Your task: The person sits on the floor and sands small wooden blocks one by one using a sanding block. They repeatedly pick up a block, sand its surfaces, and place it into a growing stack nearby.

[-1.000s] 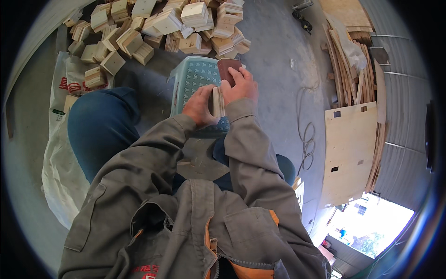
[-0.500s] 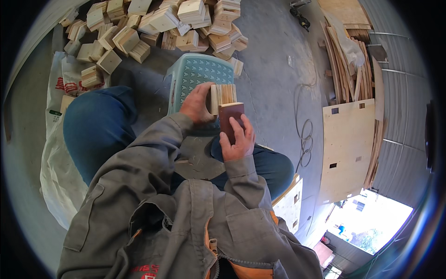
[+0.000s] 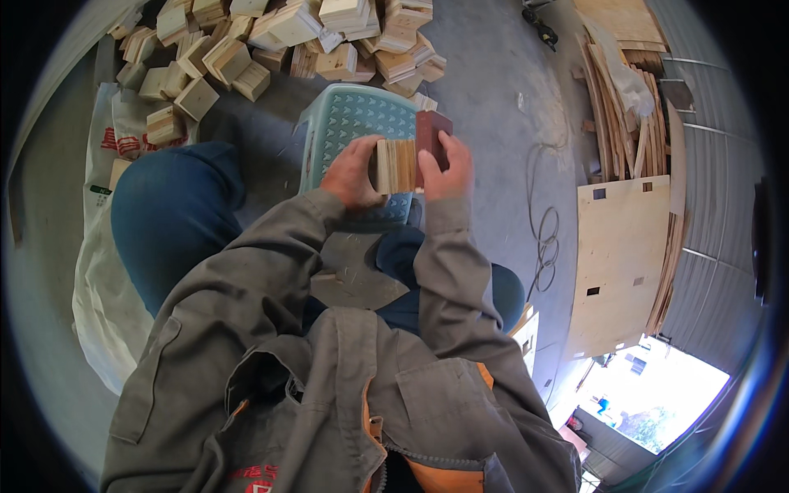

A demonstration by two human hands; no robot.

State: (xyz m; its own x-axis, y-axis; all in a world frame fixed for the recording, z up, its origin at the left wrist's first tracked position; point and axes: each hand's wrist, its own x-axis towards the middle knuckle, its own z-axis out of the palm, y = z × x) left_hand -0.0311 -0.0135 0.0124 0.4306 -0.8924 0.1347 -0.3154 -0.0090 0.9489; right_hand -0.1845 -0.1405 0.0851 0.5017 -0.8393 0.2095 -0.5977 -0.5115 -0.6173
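My left hand (image 3: 353, 174) is closed around a pale plywood block (image 3: 397, 166), with the layered edges showing. It holds the block above the near part of a light green plastic stool (image 3: 362, 111) with a patterned top. In my right hand (image 3: 449, 168) is a flat reddish-brown sanding block (image 3: 429, 141), thumb on its near face and fingers at its right side. The sanding block stands upright against the plywood block's right side. Its contact face is hidden from me.
A heap of plywood blocks (image 3: 288, 25) lies on the floor beyond the stool. A white sack (image 3: 103, 279) is at the left beside my knee. To the right are a coiled cable (image 3: 546, 242), stacked boards (image 3: 612, 115) and a large plywood panel (image 3: 620, 255) with square holes.
My right hand has moved the sanding block away from me and slightly right, from the plywood block's near right corner along its right side. The left hand still grips the plywood block.
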